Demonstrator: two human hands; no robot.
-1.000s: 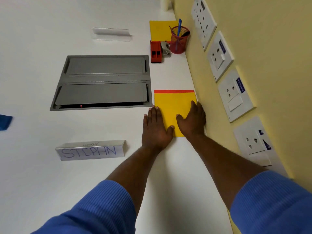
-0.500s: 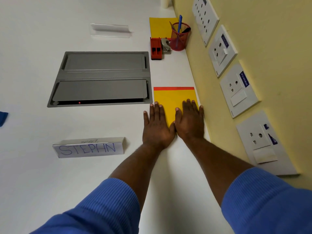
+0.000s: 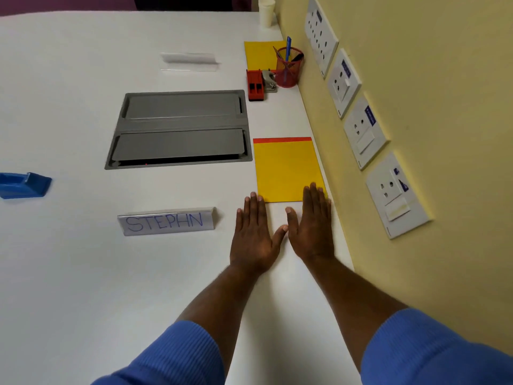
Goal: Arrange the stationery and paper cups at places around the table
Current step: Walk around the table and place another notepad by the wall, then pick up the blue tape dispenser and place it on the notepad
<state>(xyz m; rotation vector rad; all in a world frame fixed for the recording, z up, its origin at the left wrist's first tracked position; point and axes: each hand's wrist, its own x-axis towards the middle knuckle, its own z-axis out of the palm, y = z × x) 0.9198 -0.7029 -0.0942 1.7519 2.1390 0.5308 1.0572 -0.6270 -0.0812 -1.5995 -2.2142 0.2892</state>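
Left hand [image 3: 254, 234] and right hand [image 3: 313, 229] back, flat, empty, at near edge of yellow pad [image 3: 286, 168].

Two yellow pads lie along the tabletop's [image 3: 83, 273] right edge: a near pad [image 3: 287, 168] and a far pad [image 3: 259, 52]. One paper cup [image 3: 266, 12] stands at the far right corner. By the far pad are one red mesh holder [image 3: 288, 70], one red desk tool [image 3: 255, 85] and one grey punch [image 3: 269, 80]. There are two name plates, a lettered plate [image 3: 166, 221] and a clear plate [image 3: 190, 61]. One blue tray [image 3: 23, 185] sits at the left edge. Four wall socket plates [image 3: 365, 132] are on the wall.
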